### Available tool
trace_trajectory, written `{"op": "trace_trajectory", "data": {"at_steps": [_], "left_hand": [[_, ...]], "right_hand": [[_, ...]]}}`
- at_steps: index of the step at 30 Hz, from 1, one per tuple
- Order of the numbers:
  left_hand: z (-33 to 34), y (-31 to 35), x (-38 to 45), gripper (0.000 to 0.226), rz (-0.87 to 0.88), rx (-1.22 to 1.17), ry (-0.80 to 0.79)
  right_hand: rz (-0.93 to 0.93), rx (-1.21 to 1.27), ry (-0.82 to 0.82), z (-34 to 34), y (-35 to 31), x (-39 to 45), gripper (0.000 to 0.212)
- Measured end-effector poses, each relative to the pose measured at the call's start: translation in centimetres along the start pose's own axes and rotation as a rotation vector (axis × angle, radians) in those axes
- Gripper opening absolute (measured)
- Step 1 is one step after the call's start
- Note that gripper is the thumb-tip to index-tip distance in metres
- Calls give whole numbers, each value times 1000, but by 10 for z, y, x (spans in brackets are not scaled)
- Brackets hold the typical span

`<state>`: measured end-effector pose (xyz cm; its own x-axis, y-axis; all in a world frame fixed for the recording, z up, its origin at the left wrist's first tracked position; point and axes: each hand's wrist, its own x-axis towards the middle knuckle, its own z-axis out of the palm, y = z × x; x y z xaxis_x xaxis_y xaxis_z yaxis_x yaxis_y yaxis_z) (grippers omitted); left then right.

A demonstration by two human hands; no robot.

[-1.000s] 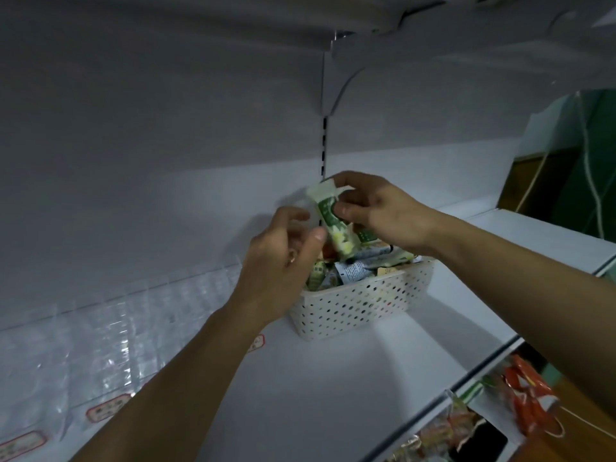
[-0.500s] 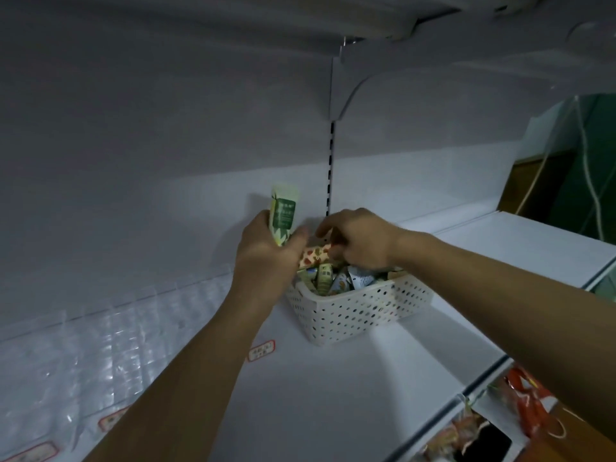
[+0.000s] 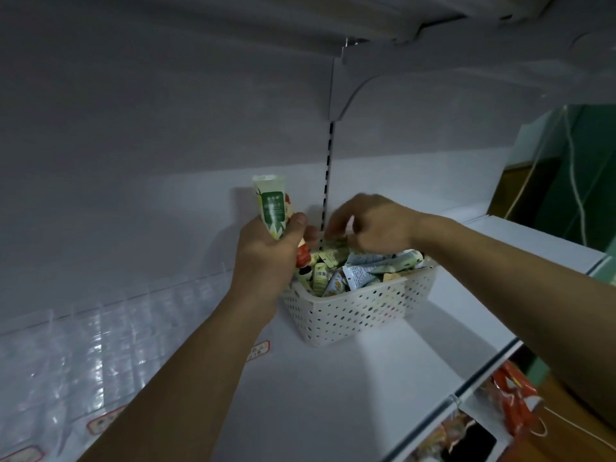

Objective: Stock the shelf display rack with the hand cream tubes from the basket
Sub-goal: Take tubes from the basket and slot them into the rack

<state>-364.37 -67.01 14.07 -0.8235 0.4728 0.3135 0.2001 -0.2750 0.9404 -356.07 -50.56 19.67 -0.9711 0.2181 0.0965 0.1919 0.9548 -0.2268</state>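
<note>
A white perforated plastic basket (image 3: pixel 360 311) on the shelf (image 3: pixel 333 395) brims with hand cream tubes (image 3: pixel 363 268); the left hand (image 3: pixel 266 258) grips upright tubes (image 3: pixel 271 208), the right hand (image 3: pixel 373 225) curls into the pile, its grasp hidden.

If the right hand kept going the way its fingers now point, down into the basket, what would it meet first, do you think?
Most likely the heap of tubes in the basket; the right hand hovers just above it, though depth is unclear.

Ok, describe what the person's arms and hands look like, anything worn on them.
Both forearms are bare as far as the frame shows: no sleeves, gloves, watch or bracelet in view. The left hand and the right hand show no rings that can be made out in the dim light.
</note>
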Motion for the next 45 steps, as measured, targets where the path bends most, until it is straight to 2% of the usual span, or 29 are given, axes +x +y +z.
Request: {"op": "trace_trajectory", "data": {"at_steps": [2,3,4,6,8,10,13,15,16,17,18,20,21,23,26,27,29,31,34,37,39,41,43,45], "left_hand": [[1,2,-1,13,-8,-83,-23],[1,3,-1,10,10,-72,-33],[1,2,-1,6,35,-33,-42],[0,1,-2,12,61,57,-38],[-1,0,-2,20,75,96,-29],[-2,0,-3,21,120,115,-42],[-3,-1,-3,33,195,139,-105],[-4,-2,-3,39,202,167,-109],[-3,-2,-3,35,191,184,-103],[-3,-2,-4,30,180,186,-96],[-3,-2,-4,26,172,180,-90],[-3,0,-4,25,150,155,-86],[-3,0,-5,25,133,142,-90],[-4,0,-4,24,103,116,-104],[-3,-1,-5,21,61,73,-106],[-3,-1,-5,22,49,53,-105],[-3,-1,-5,25,49,18,-93],[-3,0,-4,28,73,0,-77],[-4,2,-5,30,89,-1,-77],[-7,2,-3,24,39,-48,-117],[-9,1,-2,19,-16,-79,-131],[-9,-1,0,15,-61,-97,-124],[-9,-2,1,14,-89,-120,-122],[-10,-3,3,18,-94,-137,-127]], "right_hand": [[49,-195,-258,2,6,-4,39],[47,-229,-271,4,8,-6,38],[24,-250,-212,6,9,-7,32],[-38,-225,27,5,10,-6,20],[-33,38,236,-2,5,-5,14],[-31,416,302,-12,-5,-7,11],[-89,785,249,-22,-18,-8,15],[-66,895,183,-23,-19,-8,22],[-28,868,186,-21,-17,-6,24],[13,735,201,-19,-12,-4,25],[50,486,188,-18,-5,-3,27],[93,-53,-40,-13,8,0,31],[105,-205,-199,-9,14,0,30],[136,-276,-361,-3,23,0,28],[105,-323,-342,0,28,3,24],[94,-293,-302,-1,29,4,20],[87,-79,-158,-8,24,2,22],[75,292,-34,-19,10,-1,32],[-8,819,-14,-27,-16,-7,41],[13,955,25,-26,-26,-4,21],[92,777,93,-21,-16,5,18],[154,241,122,-13,3,14,20],[178,-181,17,4,23,21,28],[182,-295,11,20,35,22,30]]}}
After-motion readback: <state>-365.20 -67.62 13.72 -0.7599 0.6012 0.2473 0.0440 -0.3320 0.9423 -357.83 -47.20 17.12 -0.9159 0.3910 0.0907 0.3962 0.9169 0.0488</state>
